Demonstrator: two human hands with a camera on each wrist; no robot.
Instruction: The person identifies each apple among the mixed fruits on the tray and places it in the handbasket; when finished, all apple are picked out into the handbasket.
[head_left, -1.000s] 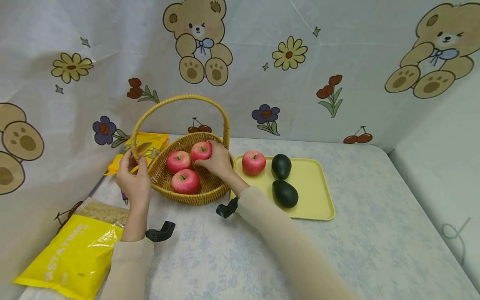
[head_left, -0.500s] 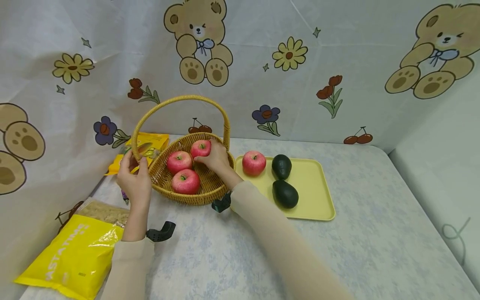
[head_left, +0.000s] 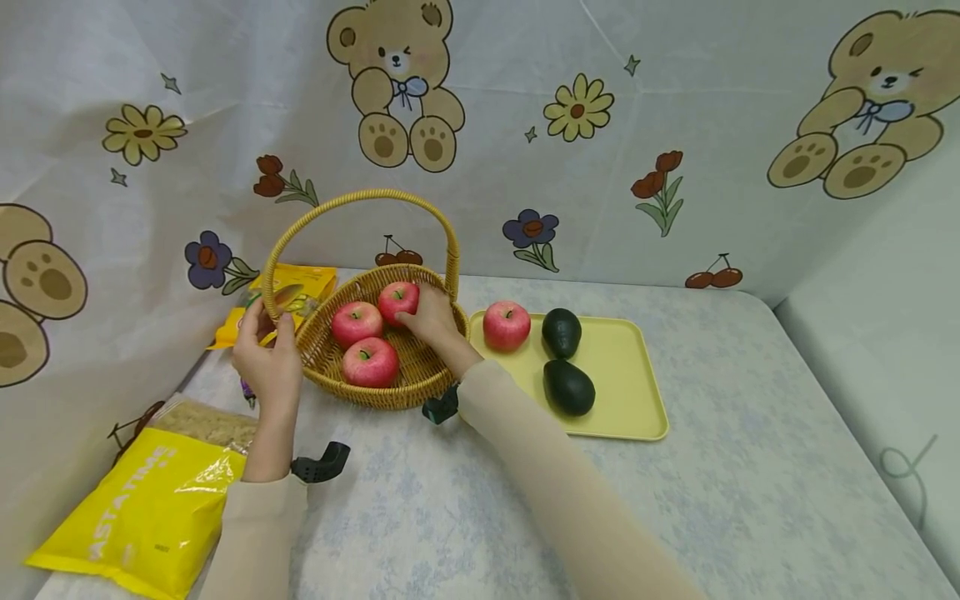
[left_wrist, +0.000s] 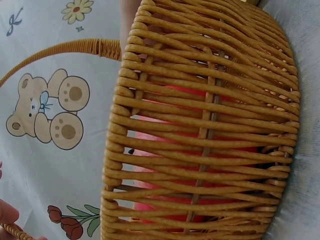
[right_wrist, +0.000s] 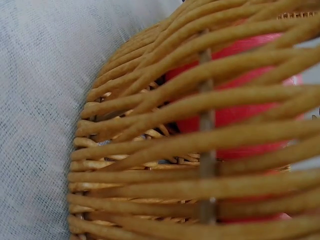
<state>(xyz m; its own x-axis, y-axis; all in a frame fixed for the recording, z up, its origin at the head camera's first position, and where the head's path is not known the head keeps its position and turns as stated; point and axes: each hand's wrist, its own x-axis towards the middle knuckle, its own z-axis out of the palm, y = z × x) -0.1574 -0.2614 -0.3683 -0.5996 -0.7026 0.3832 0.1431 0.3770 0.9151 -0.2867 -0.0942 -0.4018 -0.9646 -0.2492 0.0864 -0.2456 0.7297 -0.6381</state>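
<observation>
In the head view my left hand (head_left: pixel 268 358) grips the lower left end of the arched handle (head_left: pixel 358 197) of a wicker basket (head_left: pixel 420 392). Reaching in over the basket's right side, my right hand (head_left: pixel 437 321) holds a red apple (head_left: pixel 397 302) at the back, thumb in front and the other fingers mostly hidden. Two more apples lie in the basket: one at the left (head_left: pixel 356 323) and one at the front (head_left: pixel 371 362). Through the weave, red apple skin (right_wrist: pixel 245 105) shows in the right wrist view. The left wrist view has the basket wall (left_wrist: pixel 200 125) close up.
Right of the basket, a yellow tray (head_left: pixel 626 375) bears another apple (head_left: pixel 506 326) and two dark avocados, one behind (head_left: pixel 561 333) and one in front (head_left: pixel 569 387). A yellow pasta bag (head_left: pixel 150 508) lies at the left front. Yellow packets (head_left: pixel 318 283) sit behind the basket's left side.
My right hand has reached slightly farther left into the basket, and the back apple has shifted a little left. My left hand stays on the handle.
</observation>
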